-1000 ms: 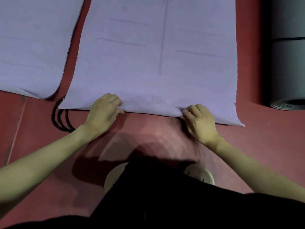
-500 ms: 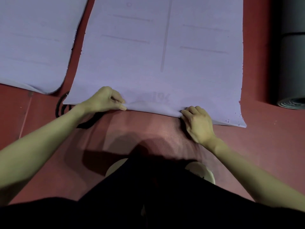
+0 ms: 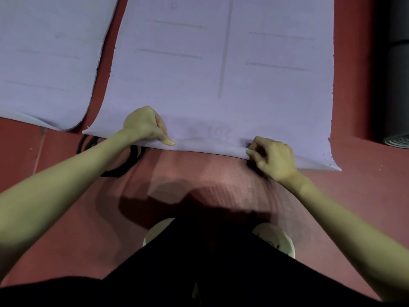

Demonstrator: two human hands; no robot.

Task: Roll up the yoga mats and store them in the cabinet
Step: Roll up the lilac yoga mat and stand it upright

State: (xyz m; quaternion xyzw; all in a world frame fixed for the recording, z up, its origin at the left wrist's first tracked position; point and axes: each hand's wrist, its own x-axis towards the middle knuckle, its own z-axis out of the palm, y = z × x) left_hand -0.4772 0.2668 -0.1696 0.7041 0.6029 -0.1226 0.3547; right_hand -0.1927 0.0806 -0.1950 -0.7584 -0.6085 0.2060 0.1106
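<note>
A lilac yoga mat (image 3: 221, 74) lies flat on the red floor (image 3: 55, 207), reaching from the middle of the view up toward 12 o'clock, with faint lines printed on it. Its near edge is lifted slightly off the floor and curls a little along the front.

The left hand (image 3: 145, 126) grips that near edge at about 10 o'clock from the view's centre, fingers curled over the top and thumb pressed along the fold. The right hand (image 3: 273, 157) pinches the same edge toward 2 o'clock, fingers bent around the mat's lip. The two hands are well apart along the edge.

A second lilac mat (image 3: 48, 58) lies flat at 10 o'clock, just beside the first with a strip of floor between them. A dark rolled mat (image 3: 396, 89) lies at 3 o'clock against the right border, its spiral end visible. Black straps (image 3: 130, 160) lie on the floor under the left forearm, partly beneath the mat's corner. At 6 o'clock, the person's dark trousers (image 3: 199, 273) and two pale shoes (image 3: 275, 239) show.
</note>
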